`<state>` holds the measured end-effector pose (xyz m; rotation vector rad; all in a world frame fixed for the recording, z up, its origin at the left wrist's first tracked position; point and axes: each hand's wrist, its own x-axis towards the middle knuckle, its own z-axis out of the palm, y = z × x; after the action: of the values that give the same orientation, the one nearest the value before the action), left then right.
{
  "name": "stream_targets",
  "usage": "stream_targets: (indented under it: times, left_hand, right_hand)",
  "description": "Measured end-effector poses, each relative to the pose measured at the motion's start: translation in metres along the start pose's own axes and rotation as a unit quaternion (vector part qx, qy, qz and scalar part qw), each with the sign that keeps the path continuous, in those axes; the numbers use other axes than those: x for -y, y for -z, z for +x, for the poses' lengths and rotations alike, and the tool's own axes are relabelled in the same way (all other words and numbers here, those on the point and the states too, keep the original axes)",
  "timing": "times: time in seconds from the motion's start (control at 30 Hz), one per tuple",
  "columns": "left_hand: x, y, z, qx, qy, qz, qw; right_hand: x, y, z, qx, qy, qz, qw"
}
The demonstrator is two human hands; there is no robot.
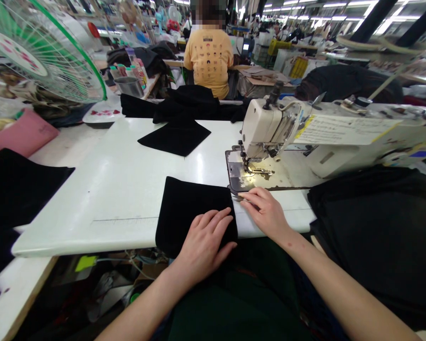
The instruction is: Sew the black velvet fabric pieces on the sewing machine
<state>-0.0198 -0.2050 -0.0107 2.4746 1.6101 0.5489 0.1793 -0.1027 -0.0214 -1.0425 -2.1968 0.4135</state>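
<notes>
A folded black fabric piece lies at the front edge of the white sewing table, its near edge hanging slightly over. My left hand rests flat on its right part, fingers stretched out and holding nothing. Just right of the fabric, my right hand pinches small metal thread snips, their tips pointing at the fabric's right edge. Most of the snips is hidden in my fingers. Beyond that hand stands the sewing machine, its needle area lit and no fabric under the presser foot.
Another black fabric piece lies farther back, near a black heap. Stacked black fabric sits at right, more black fabric at left. A green fan stands back left. A person in a yellow shirt sits ahead.
</notes>
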Motion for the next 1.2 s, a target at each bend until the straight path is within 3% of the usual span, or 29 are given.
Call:
stream_targets:
  times: [0.47,0.97,1.2]
  left_hand:
    - [0.002,-0.002,0.011,-0.016,0.017,0.001,1.000]
    - [0.001,0.000,0.008,-0.005,0.001,0.002,1.000]
    - [0.001,-0.001,0.008,-0.001,0.003,0.006,1.000]
  right_hand:
    - [0.001,0.001,0.001,0.012,-0.002,-0.042,0.999]
    - [0.000,0.000,0.002,0.003,0.011,0.017,1.000]
    - [0.000,0.001,0.001,0.013,0.041,-0.013,0.999]
